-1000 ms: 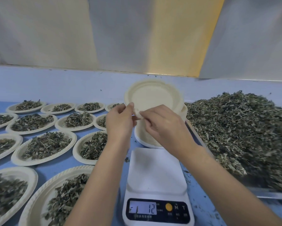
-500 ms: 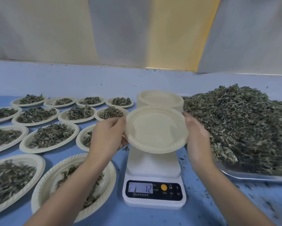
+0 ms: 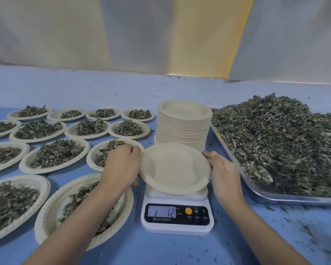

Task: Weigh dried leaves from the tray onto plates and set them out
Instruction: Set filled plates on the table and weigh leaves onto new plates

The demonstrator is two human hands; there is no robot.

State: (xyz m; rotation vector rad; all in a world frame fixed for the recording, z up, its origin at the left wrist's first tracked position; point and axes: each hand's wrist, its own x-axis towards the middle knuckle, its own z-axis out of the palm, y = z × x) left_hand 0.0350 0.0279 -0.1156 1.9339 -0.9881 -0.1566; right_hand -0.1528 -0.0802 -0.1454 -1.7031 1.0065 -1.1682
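Note:
An empty cream paper plate [image 3: 175, 168] sits over the platform of the white digital scale [image 3: 177, 215], whose display reads 12. My left hand [image 3: 121, 165] holds the plate's left rim. At the right rim, my right hand [image 3: 223, 173] touches the plate with its fingers. Behind the scale rises a tall stack of empty plates [image 3: 184, 125]. A metal tray [image 3: 264, 194] on the right carries a big heap of dried leaves [image 3: 279, 142].
Several plates filled with dried leaves [image 3: 55, 155] cover the blue table to the left, the nearest one [image 3: 51, 211] under my left forearm. Leaf crumbs litter the blue surface at the front right. A wall runs behind the table.
Both hands lifted one plate off the stack, brought it toward me and lowered it onto the scale. The view tilted down.

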